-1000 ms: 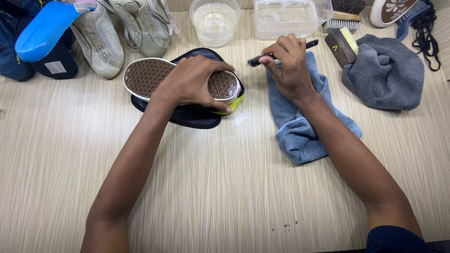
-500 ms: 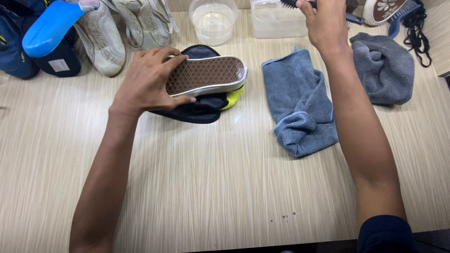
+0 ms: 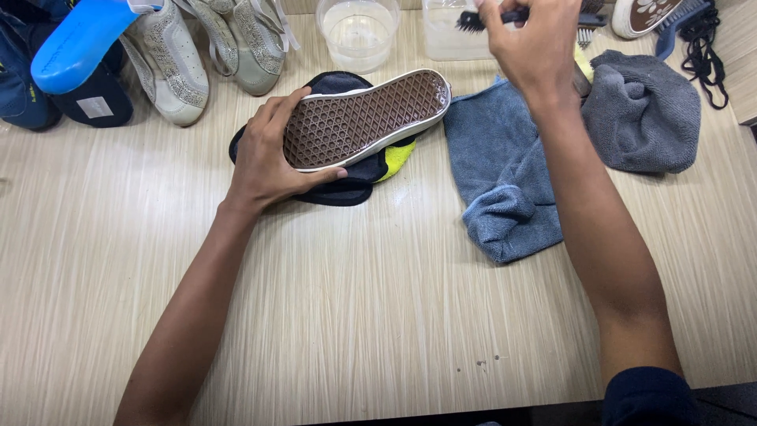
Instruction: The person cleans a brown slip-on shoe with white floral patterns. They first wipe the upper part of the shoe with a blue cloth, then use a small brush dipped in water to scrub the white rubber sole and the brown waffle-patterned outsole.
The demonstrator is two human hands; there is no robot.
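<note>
Left hand is wrapped around a sole-up shoe, held over a dark cloth. Right hand, beyond the shoe, is clenched on a brush at a clear container. Bare worktop is left nearer than the shoe.

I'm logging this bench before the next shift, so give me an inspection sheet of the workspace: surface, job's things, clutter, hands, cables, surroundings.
Surface: pale wood-grain table, a few dark specks near the front edge.
Job's things: shoe held sole-up over a dark cloth; dark brush over a clear tub.
Clutter: blue towel, grey towel, round bowl of water, grey sneakers, blue insole.
Hands: left hand grips the shoe; right hand holds the brush.
Cables: none; black laces at far right.
Surroundings: nothing seen.
</note>
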